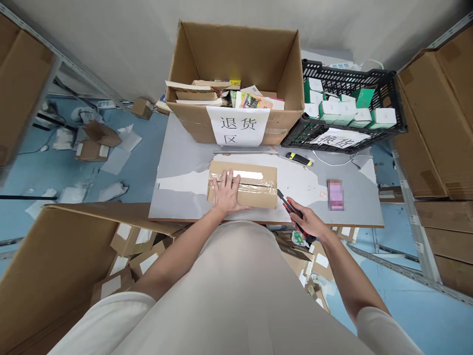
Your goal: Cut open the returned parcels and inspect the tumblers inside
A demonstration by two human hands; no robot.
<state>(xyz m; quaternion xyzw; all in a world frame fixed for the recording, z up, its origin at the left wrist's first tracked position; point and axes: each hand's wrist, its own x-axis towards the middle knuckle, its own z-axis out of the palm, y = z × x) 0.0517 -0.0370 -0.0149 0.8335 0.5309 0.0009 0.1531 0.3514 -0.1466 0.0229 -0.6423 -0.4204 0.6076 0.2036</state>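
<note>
A small cardboard box (258, 177) lies on the table, with clear tape along its middle seam and a white label strip on top. My left hand (226, 196) rests flat on its left part, fingers spread. Gripped in my right hand (308, 221) is a red and black utility knife (286, 202). The blade's tip is at the right end of the box, by the taped seam; whether it touches the tape I cannot tell. A second, yellow and black utility knife (299, 158) lies behind, to the right.
On the grey table (181, 153) stand a large carton (192, 123) of books and a black crate (343, 140) of green-white boxes. A pink, blurred item (335, 195) lies at right. Below left, an open carton (74, 246) holds several parcels. Metal shelving (410, 217) stands at right.
</note>
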